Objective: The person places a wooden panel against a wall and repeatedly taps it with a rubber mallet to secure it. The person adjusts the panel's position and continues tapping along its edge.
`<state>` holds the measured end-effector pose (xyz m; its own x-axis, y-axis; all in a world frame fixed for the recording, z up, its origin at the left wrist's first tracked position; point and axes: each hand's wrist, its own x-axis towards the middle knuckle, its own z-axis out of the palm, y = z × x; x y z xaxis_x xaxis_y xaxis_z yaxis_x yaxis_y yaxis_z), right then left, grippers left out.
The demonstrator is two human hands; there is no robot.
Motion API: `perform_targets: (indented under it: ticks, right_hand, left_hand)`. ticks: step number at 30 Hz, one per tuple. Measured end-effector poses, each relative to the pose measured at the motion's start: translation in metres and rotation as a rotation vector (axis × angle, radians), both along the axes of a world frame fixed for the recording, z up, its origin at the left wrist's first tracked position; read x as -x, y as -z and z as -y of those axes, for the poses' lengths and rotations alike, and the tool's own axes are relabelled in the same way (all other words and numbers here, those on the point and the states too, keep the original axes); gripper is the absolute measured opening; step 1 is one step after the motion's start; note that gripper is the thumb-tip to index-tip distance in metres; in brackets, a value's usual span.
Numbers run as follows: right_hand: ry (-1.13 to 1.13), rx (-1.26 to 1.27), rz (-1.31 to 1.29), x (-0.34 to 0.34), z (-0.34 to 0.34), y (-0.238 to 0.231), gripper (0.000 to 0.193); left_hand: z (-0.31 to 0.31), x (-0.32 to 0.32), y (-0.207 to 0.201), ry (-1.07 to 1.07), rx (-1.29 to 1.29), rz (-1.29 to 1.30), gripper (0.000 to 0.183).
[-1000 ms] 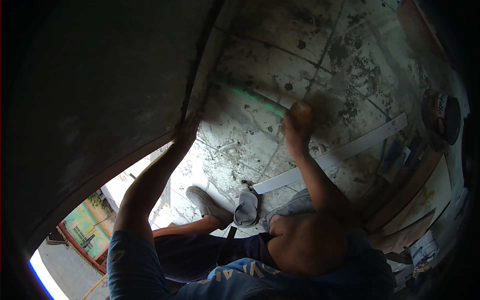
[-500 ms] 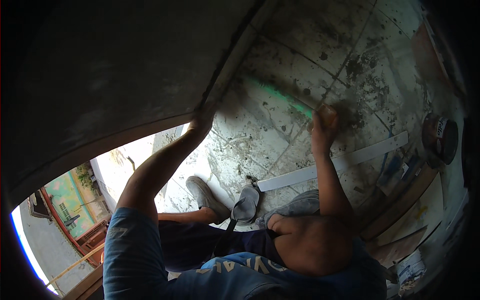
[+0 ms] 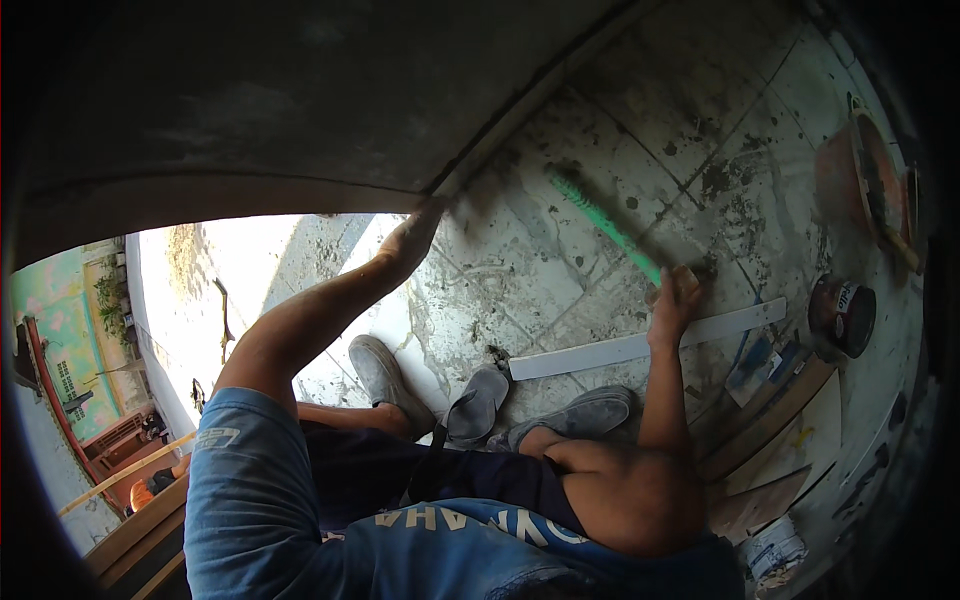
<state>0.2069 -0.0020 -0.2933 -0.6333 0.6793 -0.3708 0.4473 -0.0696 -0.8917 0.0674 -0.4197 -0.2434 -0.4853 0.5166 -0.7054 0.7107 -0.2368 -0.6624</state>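
Observation:
My right hand [image 3: 675,300] is closed around a green-handled tool [image 3: 603,225]. The tool slants up and to the left over the stained tiled floor [image 3: 560,270], and its far end is blurred. My left hand [image 3: 415,236] presses flat against the lower edge of a dark grey wall surface [image 3: 300,100], holding nothing. I am crouched, with grey shoes [image 3: 385,372] and a loose grey shoe [image 3: 476,405] below my arms. My right knee sits under my right forearm.
A long white strip [image 3: 640,346] lies on the floor by my right hand. A dark paint can [image 3: 842,315], an orange basin [image 3: 862,170], wooden boards [image 3: 770,430] and a small white container [image 3: 775,548] stand at the right. Bright open ground lies at the left.
My right hand and the green tool have shifted right and lower in the picture. My left hand has stayed on the wall edge. The view has tilted, showing more of the bright outside at the left.

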Motion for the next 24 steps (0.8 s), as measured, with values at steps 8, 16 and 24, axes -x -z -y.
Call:
perform_targets:
  ticks: [8,16,24]
  right_hand:
    - [-0.081,0.138,-0.036,0.004,0.066,-0.023,0.069]
    - [-0.027,0.117,-0.037,0.011,0.085,-0.026,0.072]
    - [-0.186,-0.129,0.021,-0.011,0.021,0.000,0.045]
  left_hand:
    - [0.016,-0.003,-0.021,-0.014,-0.164,-0.022,0.063]
    - [0.028,0.001,-0.001,0.103,-0.207,-0.106,0.065]
    - [0.062,-0.006,0.041,-0.052,-0.315,0.017,0.053]
